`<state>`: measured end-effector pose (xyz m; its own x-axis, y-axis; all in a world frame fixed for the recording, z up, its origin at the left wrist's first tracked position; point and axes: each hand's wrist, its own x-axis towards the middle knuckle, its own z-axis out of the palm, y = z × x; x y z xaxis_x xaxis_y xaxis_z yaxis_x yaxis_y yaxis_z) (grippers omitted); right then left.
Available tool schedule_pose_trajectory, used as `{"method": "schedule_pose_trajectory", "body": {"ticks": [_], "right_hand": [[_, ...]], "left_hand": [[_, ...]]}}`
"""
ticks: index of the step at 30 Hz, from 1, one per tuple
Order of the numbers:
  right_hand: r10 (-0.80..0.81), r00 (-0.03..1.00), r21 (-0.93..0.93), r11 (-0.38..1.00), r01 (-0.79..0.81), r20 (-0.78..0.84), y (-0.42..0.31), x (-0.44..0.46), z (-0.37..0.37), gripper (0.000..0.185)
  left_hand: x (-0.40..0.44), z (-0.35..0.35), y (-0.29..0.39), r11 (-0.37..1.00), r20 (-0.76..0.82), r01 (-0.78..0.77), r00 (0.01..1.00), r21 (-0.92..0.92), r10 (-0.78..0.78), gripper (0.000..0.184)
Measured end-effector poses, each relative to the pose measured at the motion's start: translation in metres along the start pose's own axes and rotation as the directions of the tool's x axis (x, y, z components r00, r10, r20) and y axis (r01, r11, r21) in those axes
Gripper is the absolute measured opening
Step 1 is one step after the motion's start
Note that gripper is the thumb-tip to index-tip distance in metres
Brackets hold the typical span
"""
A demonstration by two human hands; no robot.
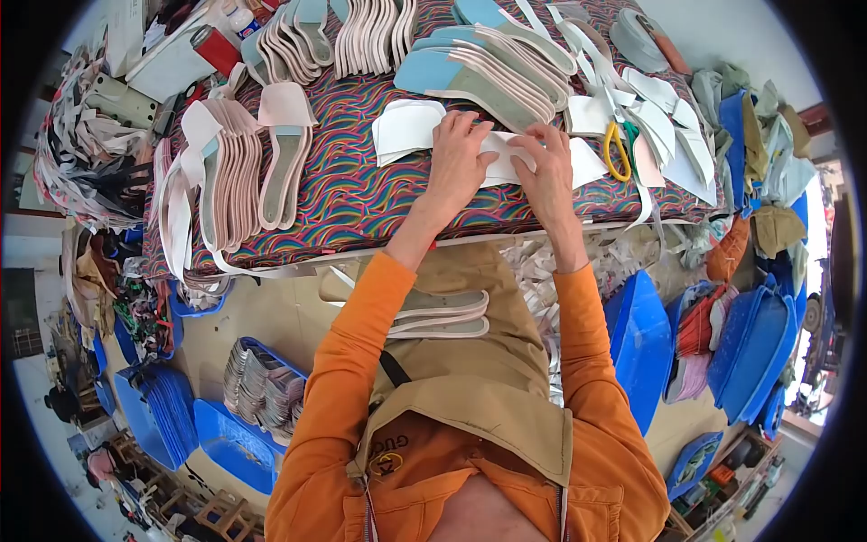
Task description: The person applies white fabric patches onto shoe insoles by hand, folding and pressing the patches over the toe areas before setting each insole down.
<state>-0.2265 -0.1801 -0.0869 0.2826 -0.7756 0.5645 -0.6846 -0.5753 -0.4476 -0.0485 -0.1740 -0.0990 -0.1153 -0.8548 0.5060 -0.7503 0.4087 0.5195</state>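
Observation:
My left hand [459, 161] rests over white sheet pieces, its fingers bent and its thumb pressed against a white piece [499, 161]. My right hand [545, 172] grips the same piece from the other side with curled fingers; the fingertips are partly hidden. Beside my left hand lies a small stack of white pieces [406, 128] with rounded corners. Another white piece [587, 164] sticks out to the right of my right hand. Yellow-handled scissors [617, 154] lie farther right. Behind my hands is a row of insoles [492, 77] with blue and pinkish-white parts.
More insoles [230, 172] are lined up on the left of the patterned tablecloth [348, 194]. White offcuts [664, 126] pile up at the right. A tape roll [637, 41] sits at the back. Insoles [440, 314] lie on my lap; blue bins [639, 348] stand on the floor.

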Motion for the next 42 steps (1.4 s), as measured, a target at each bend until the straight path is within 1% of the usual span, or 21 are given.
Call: {"method": "schedule_pose_trajectory", "body": {"ticks": [5,8,9,11,12,13,14,15,16,17,18,20,22,23,25,26,31,34,35,38,42], "right_hand": [[-0.097,0.994,-0.019,0.995,0.096,-0.045,0.004,-0.005,0.006,0.04],[0.108,0.994,0.246,0.963,-0.112,0.029,0.0,-0.01,0.004,0.043],[0.105,0.994,0.259,0.96,-0.111,0.04,0.0,-0.009,0.004,0.043],[0.117,0.985,0.21,0.967,-0.142,0.125,-0.006,-0.004,-0.009,0.044],[0.123,0.978,0.186,0.97,-0.154,0.169,-0.01,-0.005,-0.012,0.044],[0.119,0.974,0.205,0.966,-0.158,0.192,-0.016,-0.007,-0.013,0.044],[0.032,0.987,0.122,0.991,-0.051,0.157,-0.022,-0.011,-0.015,0.043],[-0.061,0.99,0.037,0.998,0.057,0.124,-0.029,-0.015,-0.016,0.042],[-0.158,0.983,-0.053,0.985,0.164,0.093,-0.036,-0.021,-0.015,0.041],[-0.183,0.967,0.038,0.983,0.179,0.177,-0.048,-0.036,-0.011,0.04],[-0.213,0.943,0.125,0.975,0.186,0.255,-0.061,-0.057,-0.005,0.04],[-0.288,0.825,0.333,0.934,0.129,0.487,-0.087,-0.097,0.012,0.035],[-0.246,0.74,0.416,0.908,-0.05,0.626,-0.105,-0.136,0.037,0.041],[-0.251,0.737,0.419,0.907,-0.049,0.628,-0.103,-0.146,0.045,0.041],[-0.226,0.654,0.411,0.9,-0.143,0.722,-0.101,-0.154,0.056,0.05],[-0.216,0.607,0.402,0.896,-0.188,0.764,-0.1,-0.155,0.059,0.054],[-0.291,0.647,0.446,0.891,-0.085,0.705,-0.118,-0.153,0.048,0.063],[-0.438,0.689,0.492,0.86,0.136,0.577,-0.118,-0.167,0.038,0.067],[-0.445,0.688,0.493,0.858,0.144,0.574,-0.118,-0.168,0.034,0.067],[-0.064,0.843,0.417,0.887,-0.198,0.535,-0.12,-0.165,0.015,0.072],[0.007,0.869,0.503,0.813,-0.293,0.494,-0.133,-0.147,0.007,0.078]], "left_hand": [[-0.002,0.0,0.003,0.999,-0.079,-0.028,0.997,-0.037,0.025,0.035],[-0.006,-0.012,0.007,0.997,-0.105,-0.079,0.992,-0.026,0.076,0.03],[-0.012,-0.018,0.008,0.967,-0.065,-0.013,0.998,-0.253,-0.004,0.027],[-0.025,-0.049,0.026,0.747,0.068,0.163,0.985,-0.645,-0.157,0.022],[-0.033,-0.064,0.03,0.751,0.075,0.189,0.98,-0.633,-0.184,0.022],[-0.04,-0.082,0.03,0.527,0.05,0.232,0.94,-0.817,-0.336,0.021],[-0.05,-0.099,0.028,0.266,0.056,0.206,0.875,-0.942,-0.481,0.02],[-0.06,-0.115,0.024,0.274,0.05,0.215,0.863,-0.937,-0.503,0.02],[-0.07,-0.131,0.019,0.19,0.039,0.183,0.811,-0.964,-0.584,0.024],[-0.08,-0.146,0.014,0.109,0.032,0.137,0.754,-0.985,-0.657,0.027],[-0.093,-0.159,0.009,0.119,0.023,0.137,0.744,-0.983,-0.668,0.027],[-0.12,-0.176,-0.001,0.022,0.109,0.171,0.719,-0.985,-0.686,0.031],[-0.142,-0.183,-0.011,-0.028,0.151,0.183,0.702,-0.983,-0.696,0.033],[-0.153,-0.184,-0.016,-0.058,0.171,0.189,0.665,-0.98,-0.727,0.034],[-0.169,-0.184,-0.025,-0.113,0.206,0.191,0.589,-0.975,-0.781,0.037],[-0.175,-0.183,-0.028,-0.109,0.199,0.186,0.587,-0.977,-0.784,0.037],[-0.181,-0.177,-0.032,-0.118,0.121,0.042,0.573,-0.992,-0.811,0.039],[-0.175,-0.177,-0.03,-0.116,0.1,0.011,0.592,-0.993,-0.8,0.038],[-0.171,-0.178,-0.026,-0.157,0.12,-0.008,0.604,-0.988,-0.788,0.039],[-0.16,-0.174,-0.008,-0.253,0.175,-0.035,0.631,-0.967,-0.756,0.041],[-0.15,-0.162,0.004,-0.237,0.227,0.062,0.591,-0.969,-0.774,0.041]]}}
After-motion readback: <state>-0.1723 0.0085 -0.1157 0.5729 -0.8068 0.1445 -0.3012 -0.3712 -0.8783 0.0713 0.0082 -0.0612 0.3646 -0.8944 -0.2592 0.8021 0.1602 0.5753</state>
